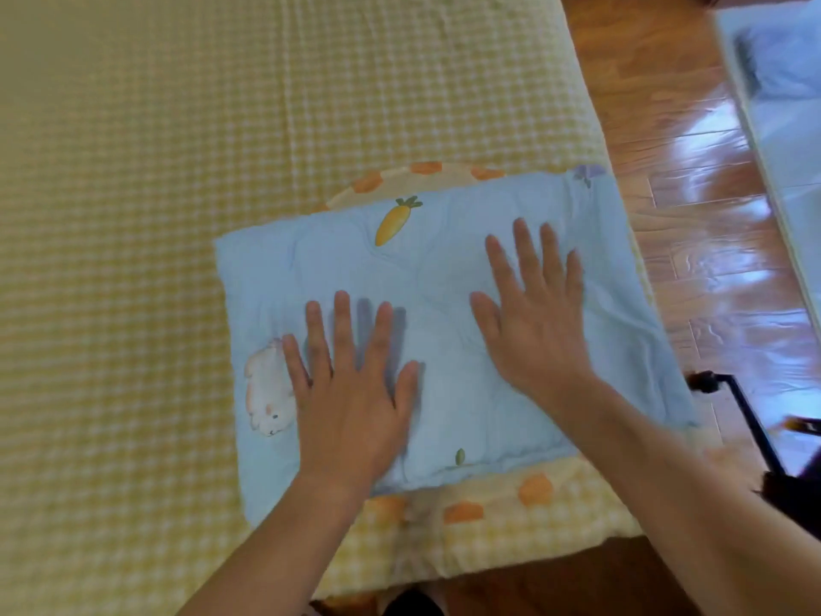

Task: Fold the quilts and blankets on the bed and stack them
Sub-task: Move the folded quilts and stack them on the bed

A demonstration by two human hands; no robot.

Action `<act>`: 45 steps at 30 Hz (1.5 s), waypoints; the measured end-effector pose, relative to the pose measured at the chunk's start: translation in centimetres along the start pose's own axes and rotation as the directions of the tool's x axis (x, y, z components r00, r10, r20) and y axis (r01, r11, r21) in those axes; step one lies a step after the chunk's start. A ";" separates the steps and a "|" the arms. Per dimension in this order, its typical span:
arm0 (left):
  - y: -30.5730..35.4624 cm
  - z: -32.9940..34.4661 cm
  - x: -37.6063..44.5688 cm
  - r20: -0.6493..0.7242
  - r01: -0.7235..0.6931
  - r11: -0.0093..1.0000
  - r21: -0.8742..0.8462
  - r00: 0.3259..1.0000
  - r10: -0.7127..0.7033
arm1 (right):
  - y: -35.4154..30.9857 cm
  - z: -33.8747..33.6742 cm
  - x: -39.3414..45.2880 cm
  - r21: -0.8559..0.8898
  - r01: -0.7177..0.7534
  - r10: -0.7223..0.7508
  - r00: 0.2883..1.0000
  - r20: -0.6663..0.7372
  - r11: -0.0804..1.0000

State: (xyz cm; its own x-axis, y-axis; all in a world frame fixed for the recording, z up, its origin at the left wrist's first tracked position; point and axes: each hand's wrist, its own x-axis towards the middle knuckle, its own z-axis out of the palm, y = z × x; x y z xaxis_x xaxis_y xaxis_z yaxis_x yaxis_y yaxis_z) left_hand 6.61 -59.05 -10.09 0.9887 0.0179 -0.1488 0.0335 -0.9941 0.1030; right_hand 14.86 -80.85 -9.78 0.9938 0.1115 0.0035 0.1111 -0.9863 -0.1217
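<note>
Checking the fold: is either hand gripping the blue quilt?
No: the left hand and right hand lie flat, fingers straight, on the blue quilt.

A glossy wooden floor (693, 180) of reddish-brown boards runs along the right side of the bed, with bright patches of light reflected on it. At the far right a pale, slanted panel (773, 126) rises from the floor; its surface is blurred and what it is cannot be told. Near the right edge a thin black rod (751, 424) slants over the floor toward a dark object (795, 504) cut off by the frame.
</note>
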 end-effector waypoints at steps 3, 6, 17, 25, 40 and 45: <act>-1.3 1.5 -3.0 0.045 -0.095 0.994 0.047 0.995 0.093 | 0.7 1.5 -6.5 -0.023 0.044 -0.042 0.994 0.100 0.999; -5.9 3.2 -3.9 0.057 -0.208 0.976 0.064 0.977 0.205 | 6.5 3.1 -8.6 -0.059 -0.042 0.052 0.983 0.176 0.997; -14.3 -6.4 -9.7 0.446 0.148 0.987 0.061 0.881 -0.159 | -8.1 -5.6 -7.1 0.063 -0.170 0.139 0.930 0.340 0.984; -35.6 -15.8 -17.6 0.698 0.854 0.418 -0.310 0.503 -0.509 | -36.4 -9.5 -3.6 0.412 0.020 -0.230 0.854 0.467 0.911; -80.5 -4.9 -15.1 0.821 0.634 -0.528 -0.566 0.369 -0.436 | -78.7 10.1 -1.2 0.356 -0.646 0.070 0.537 0.840 0.675; -96.5 -1.3 -9.5 0.735 0.324 -0.662 -0.676 0.353 -0.578 | -86.3 15.7 0.6 0.421 -0.829 0.078 0.479 0.874 0.368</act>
State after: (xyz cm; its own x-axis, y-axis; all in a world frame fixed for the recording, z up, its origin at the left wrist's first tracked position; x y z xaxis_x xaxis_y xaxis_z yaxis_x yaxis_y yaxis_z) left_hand -5.87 36.90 -17.32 0.2226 0.5025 -0.8354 0.3970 0.7360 0.5484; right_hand 5.70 6.25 -14.87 0.4758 0.0830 -0.8756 -0.7871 -0.4041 -0.4660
